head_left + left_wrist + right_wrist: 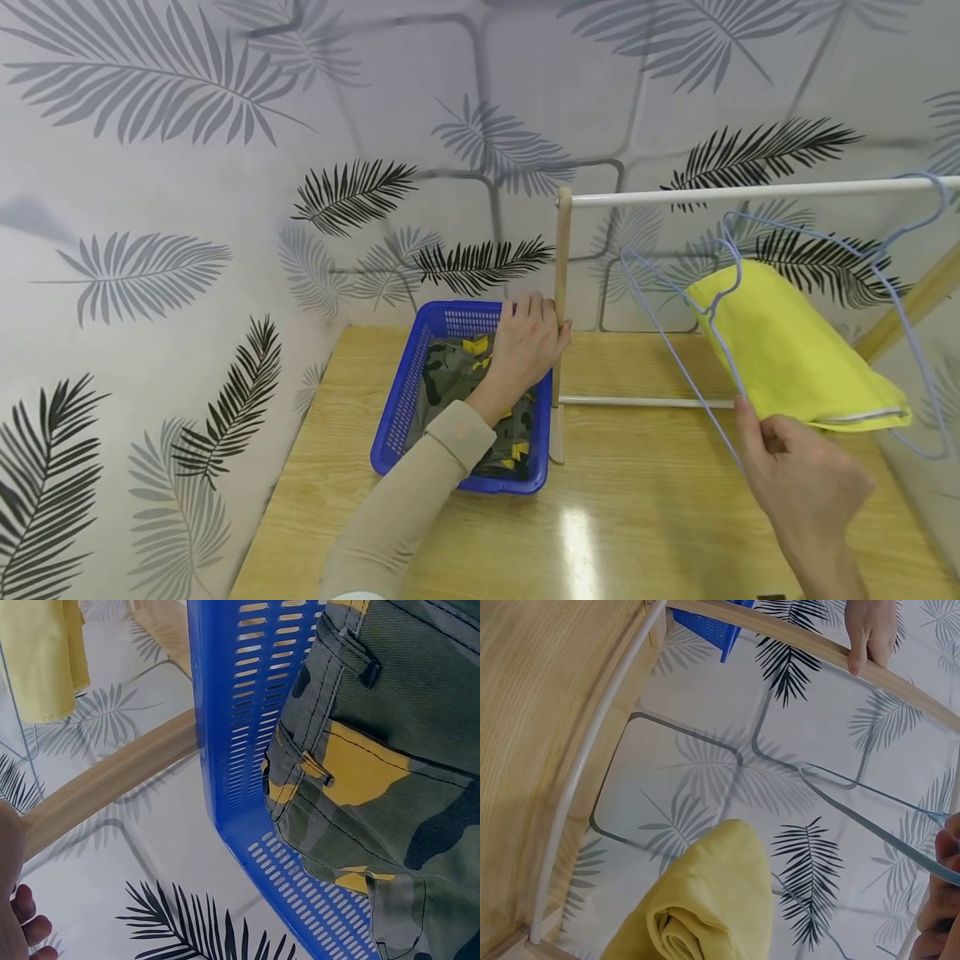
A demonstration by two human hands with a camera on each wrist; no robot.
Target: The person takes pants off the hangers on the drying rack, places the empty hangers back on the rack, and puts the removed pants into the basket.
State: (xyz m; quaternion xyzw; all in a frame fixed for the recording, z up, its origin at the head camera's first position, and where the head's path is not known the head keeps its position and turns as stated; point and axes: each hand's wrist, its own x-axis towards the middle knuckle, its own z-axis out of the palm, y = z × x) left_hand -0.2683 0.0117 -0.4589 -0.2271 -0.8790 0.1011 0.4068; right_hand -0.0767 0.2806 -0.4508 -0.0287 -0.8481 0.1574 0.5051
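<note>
My left hand [528, 342] grips the upright wooden post [562, 250] of a clothes rack, beside a blue plastic basket [385, 433]. Inside that basket lies a camouflage garment [420, 817] with yellow patches and belt loops. At the right, my right hand [810, 479] pinches a thin light-blue hanger [885, 836], tilted below the rack's white rail [675, 197]. A folded yellow cloth [795, 342] hangs just beyond that hand. Another blue hanger [911, 321] is hooked over the rail; whether it carries the cloth I cannot tell.
The rack and basket stand on a wooden table [637, 517]. A lower white bar [645, 402] runs between the rack's sides, with a slanted wooden leg [911, 304] at the right. Leaf-patterned wall covering [420, 108] rises behind and to the left.
</note>
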